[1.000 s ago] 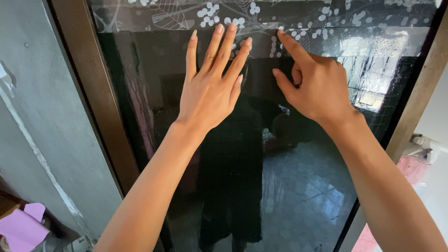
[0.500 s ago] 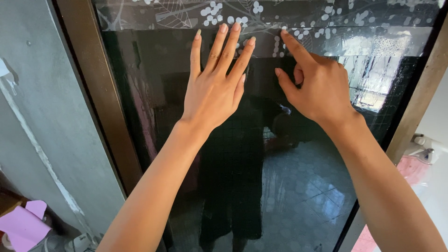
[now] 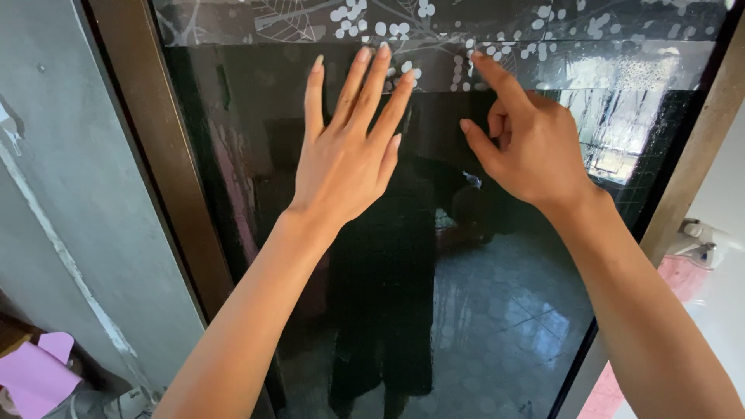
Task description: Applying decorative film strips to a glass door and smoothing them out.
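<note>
A dark glass door panel (image 3: 434, 310) is pressed by two bare hands. The left hand (image 3: 349, 155) is laid flat and released, fingers spread upward, its tips reaching the lower edge of a patterned film strip (image 3: 590, 31) of pale leaves and dots across the top of the glass. The right hand (image 3: 528, 143) is loosely curled, grasping nothing, its index finger set against that edge; actual contact cannot be confirmed. A brown frame (image 3: 155, 147) is seen at left.
</note>
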